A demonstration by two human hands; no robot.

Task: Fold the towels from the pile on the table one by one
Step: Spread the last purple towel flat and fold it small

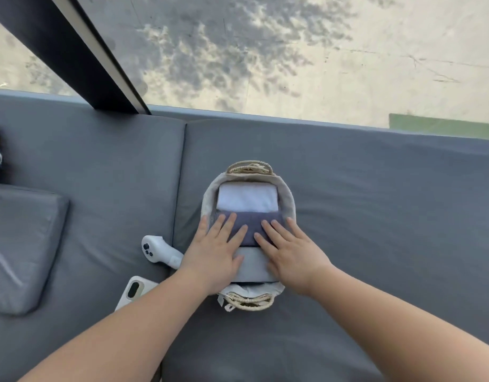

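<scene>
Head view: I see a basket [290, 201] on the grey cushion [375, 216], its long axis running away from me, with a woven handle at each end. Three folded towels lie inside it in a row, each with its long axis across the basket. The white towel [247, 199] is at the far end, the dark towel [251, 227] in the middle and the light grey towel [253, 264] at the near end.

My left hand [215, 252] and right hand [290, 255] lie flat side by side. The palms are on the light grey towel and the straight fingers [231, 224] reach onto the dark towel. They press and grip nothing. Both hands are equally near.

I judge this is tamping the stowed towels down. No unfolded pile shows in view, so I can't tell which way the next towel lies.

Left of the basket are a white controller [158, 249] and a phone [133, 290], with a pillow [20, 249] further left.
</scene>
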